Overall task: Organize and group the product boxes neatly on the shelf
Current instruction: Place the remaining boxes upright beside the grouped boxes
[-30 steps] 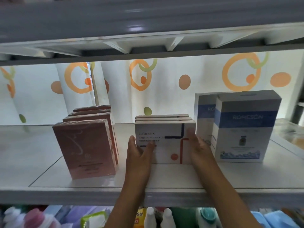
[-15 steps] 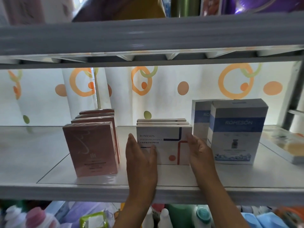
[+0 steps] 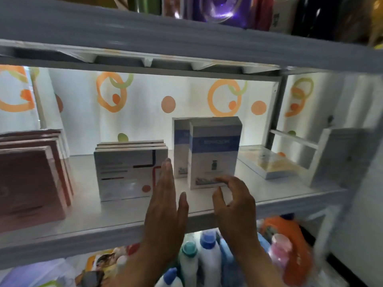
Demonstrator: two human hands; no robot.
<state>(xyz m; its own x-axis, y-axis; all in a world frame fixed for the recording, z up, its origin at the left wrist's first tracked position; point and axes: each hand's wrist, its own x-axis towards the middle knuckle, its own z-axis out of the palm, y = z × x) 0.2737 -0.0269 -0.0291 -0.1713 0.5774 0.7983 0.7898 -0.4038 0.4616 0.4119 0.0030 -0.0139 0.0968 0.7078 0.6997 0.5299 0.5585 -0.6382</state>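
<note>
Apparently next up, the tall blue-banded box (image 3: 214, 154) stood upright on the shelf (image 3: 116, 212) just ahead of the right hand (image 3: 234, 201), nearer than the left hand (image 3: 165, 204), both hands empty and spread

This looks like a small shop or its stockroom. A white shelf (image 3: 103, 218) carries the same boxed goods in rows: pink boxes (image 3: 29, 179) at nine o'clock, white boxes (image 3: 128, 172) at the centre, blue-banded boxes (image 3: 215, 154) toward two o'clock. Detergent bottles (image 3: 209, 259) crowd the tier at six o'clock, with more packaged goods (image 3: 217, 9) at twelve.
</note>
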